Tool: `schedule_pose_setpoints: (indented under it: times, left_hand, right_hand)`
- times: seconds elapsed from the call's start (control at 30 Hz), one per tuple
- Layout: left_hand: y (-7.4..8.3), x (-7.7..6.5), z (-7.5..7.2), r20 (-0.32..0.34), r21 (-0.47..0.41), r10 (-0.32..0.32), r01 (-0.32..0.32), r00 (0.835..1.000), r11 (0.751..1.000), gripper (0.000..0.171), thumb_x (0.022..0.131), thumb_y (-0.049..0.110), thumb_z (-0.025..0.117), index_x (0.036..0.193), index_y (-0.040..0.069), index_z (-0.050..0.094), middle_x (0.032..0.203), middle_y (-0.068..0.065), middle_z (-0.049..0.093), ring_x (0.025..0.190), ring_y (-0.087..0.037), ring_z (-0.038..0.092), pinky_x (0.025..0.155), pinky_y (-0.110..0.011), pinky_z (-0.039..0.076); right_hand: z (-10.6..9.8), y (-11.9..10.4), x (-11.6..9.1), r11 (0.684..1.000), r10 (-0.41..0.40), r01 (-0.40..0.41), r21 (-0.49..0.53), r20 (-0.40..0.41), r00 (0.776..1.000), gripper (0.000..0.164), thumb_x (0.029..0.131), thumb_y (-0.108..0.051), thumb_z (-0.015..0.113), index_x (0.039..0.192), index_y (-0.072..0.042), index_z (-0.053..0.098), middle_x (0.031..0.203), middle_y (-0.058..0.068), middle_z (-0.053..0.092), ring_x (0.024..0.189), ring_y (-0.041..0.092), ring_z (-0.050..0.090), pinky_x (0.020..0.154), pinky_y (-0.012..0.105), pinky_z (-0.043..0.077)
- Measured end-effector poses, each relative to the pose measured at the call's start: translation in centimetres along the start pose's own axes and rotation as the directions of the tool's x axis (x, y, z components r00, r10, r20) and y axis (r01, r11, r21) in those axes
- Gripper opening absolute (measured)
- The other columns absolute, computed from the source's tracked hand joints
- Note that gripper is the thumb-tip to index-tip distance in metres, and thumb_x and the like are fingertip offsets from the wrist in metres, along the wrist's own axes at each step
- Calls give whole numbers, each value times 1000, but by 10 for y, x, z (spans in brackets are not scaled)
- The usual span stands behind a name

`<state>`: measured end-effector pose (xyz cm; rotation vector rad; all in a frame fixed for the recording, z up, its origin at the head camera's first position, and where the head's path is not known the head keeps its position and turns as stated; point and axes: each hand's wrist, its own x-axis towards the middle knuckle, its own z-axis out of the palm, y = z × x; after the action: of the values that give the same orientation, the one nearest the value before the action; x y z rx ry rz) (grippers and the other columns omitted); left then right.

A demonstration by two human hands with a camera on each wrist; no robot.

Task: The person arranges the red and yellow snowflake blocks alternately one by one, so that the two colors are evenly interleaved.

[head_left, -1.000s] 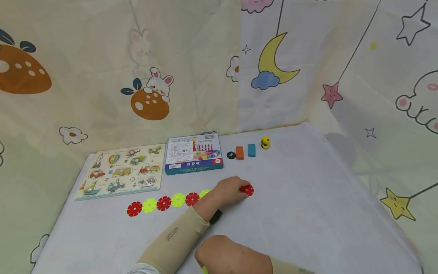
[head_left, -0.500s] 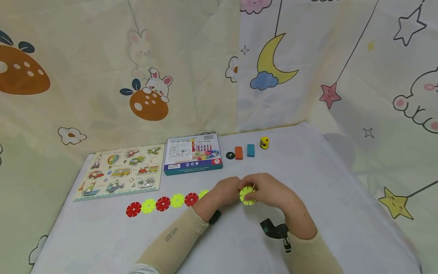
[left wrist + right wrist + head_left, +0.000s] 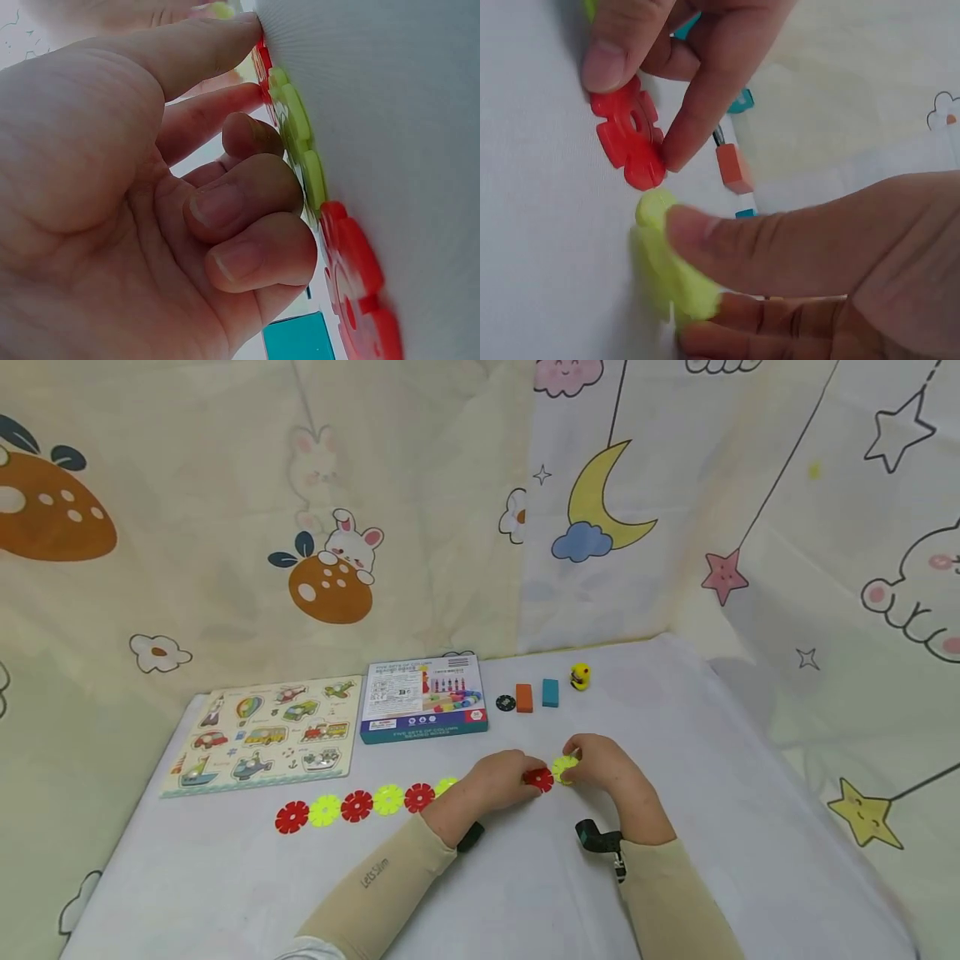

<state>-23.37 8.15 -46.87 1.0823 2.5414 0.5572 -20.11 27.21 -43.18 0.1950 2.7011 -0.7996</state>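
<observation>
My left hand (image 3: 491, 785) pinches a red interlocking disc (image 3: 540, 780) between thumb and a finger, flat on the white cloth. Its other fingers curl toward the palm in the left wrist view. My right hand (image 3: 611, 772) holds a yellow-green interlocking disc (image 3: 673, 274) between thumb and fingers, tilted on edge. In the right wrist view its upper edge is right beside the red disc's lower lobe. Leftward runs a row of alternating discs, starting with a red disc (image 3: 292, 817) and a yellow-green disc (image 3: 325, 810); my left forearm partly covers its near end.
Behind the row lie a vehicle puzzle board (image 3: 266, 735) and a flat toy box (image 3: 423, 697). To their right stand a small black disc (image 3: 506, 702), an orange block (image 3: 524, 698), a teal block (image 3: 551, 693) and a yellow toy figure (image 3: 580, 676). Printed curtains enclose the table.
My right hand has come up from the near edge with a yellow-green disc, met the left hand, then shifted slightly right. My left hand stays on the red disc.
</observation>
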Motion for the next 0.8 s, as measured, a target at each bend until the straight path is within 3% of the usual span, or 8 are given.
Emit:
schedule_pose_setpoints:
  times: [0.33, 0.57, 0.8]
  left_hand:
    - [3, 6, -1, -4, 22, 9, -9, 1000, 1000, 47, 85, 35, 69, 129, 22, 59, 105, 7, 62, 91, -8, 51, 74, -22, 44]
    - [8, 6, -4, 6, 17, 3, -3, 1000, 1000, 48, 85, 33, 70, 130, 22, 59, 104, 7, 61, 91, -8, 50, 74, -22, 44]
    - [11, 3, 8, 34, 9, -7, 7, 999, 1000, 48, 84, 34, 70, 130, 24, 59, 101, 9, 61, 88, -6, 50, 71, -21, 43]
  right_hand:
    - [-2, 7, 7, 995, -19, 18, -95, -3, 1000, 37, 72, -10, 81, 104, -6, 64, 100, 10, 58, 85, 24, 52, 77, 41, 49]
    - [-4, 9, 5, 996, -4, 5, -88, 9, 1000, 37, 73, -11, 80, 105, -7, 63, 99, 11, 58, 86, 25, 52, 77, 41, 48]
    - [3, 19, 1, 997, 37, -33, -71, 48, 998, 39, 72, -13, 81, 106, -9, 62, 100, 10, 57, 85, 24, 51, 77, 41, 49]
